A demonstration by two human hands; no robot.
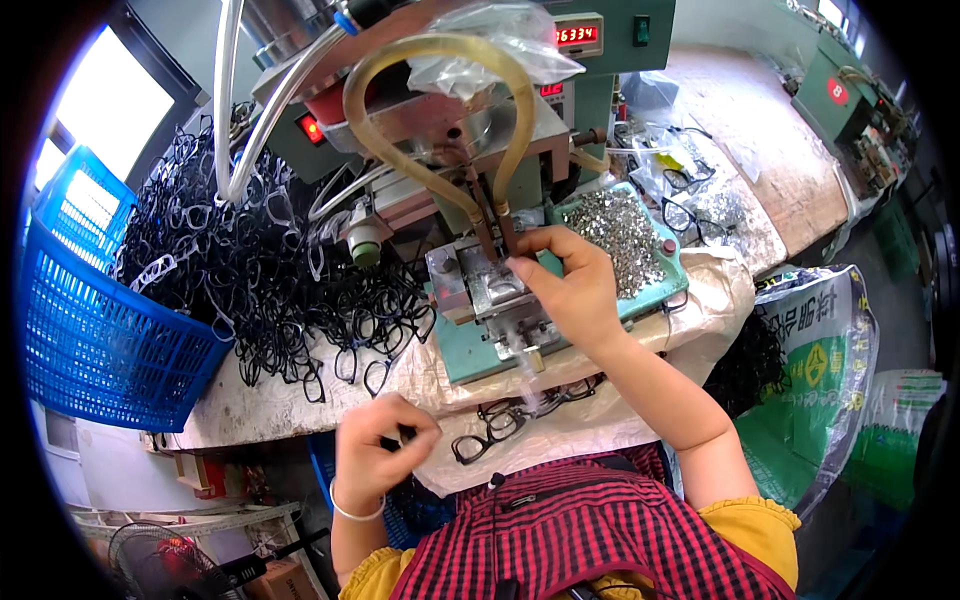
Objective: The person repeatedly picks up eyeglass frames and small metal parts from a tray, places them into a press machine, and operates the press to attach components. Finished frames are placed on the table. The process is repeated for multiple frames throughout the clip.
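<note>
My right hand [577, 285] reaches to the metal fixture [500, 290] of a bench machine, just under its copper-coloured prongs [487, 228]. Thumb and forefinger are pinched there; whatever is between them is too small to make out. Lower left, above the bench's front edge, my left hand [383, 440] is curled and slightly blurred, with something dark showing among its fingers. Black eyeglass frames [490, 428] lie on the paper in front of the machine. Beside my right hand, a green tray [668, 290] holds a heap of small shiny metal parts [615, 235].
A large pile of black eyeglass frames [230, 240] covers the bench's left side. Next to it stands a blue plastic basket [110, 335]. Yellowish hose [440, 48] loops above the fixture. To the right are a green and white sack [820, 380] and more glasses [680, 215].
</note>
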